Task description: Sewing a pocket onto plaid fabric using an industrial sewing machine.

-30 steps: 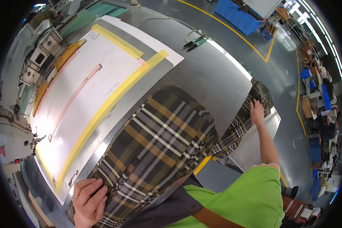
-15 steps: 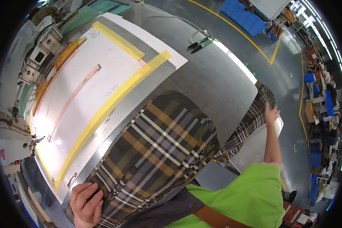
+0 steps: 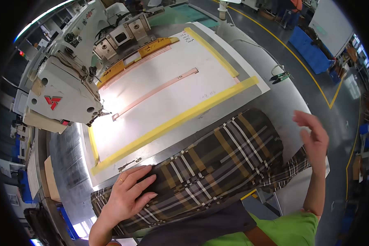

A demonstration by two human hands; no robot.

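Observation:
A folded brown, black and white plaid cloth (image 3: 201,164) lies along the near edge of the metal table. My left hand (image 3: 131,190), wearing a ring, rests on the cloth's left part with its fingers stretched out. Off to the right my right hand (image 3: 313,137) is raised with fingers apart, holding nothing, above the end where a narrower plaid piece (image 3: 293,168) trails past the table. Beyond the cloth is a white template sheet (image 3: 151,123) edged with yellow tape (image 3: 184,121), with a curved pink strip (image 3: 156,94) across its middle.
A white sewing machine head (image 3: 65,90) stands at the left over the template. Metal clamp blocks (image 3: 121,37) sit along the template's far side. Green-handled thread snips (image 3: 281,76) lie on the table's right part. A blue bin (image 3: 309,49) stands on the floor beyond.
The view has swung left. My left hand has gone from curled at the cloth's corner to outstretched on top of it. My right hand has left the trailing plaid piece and come up.

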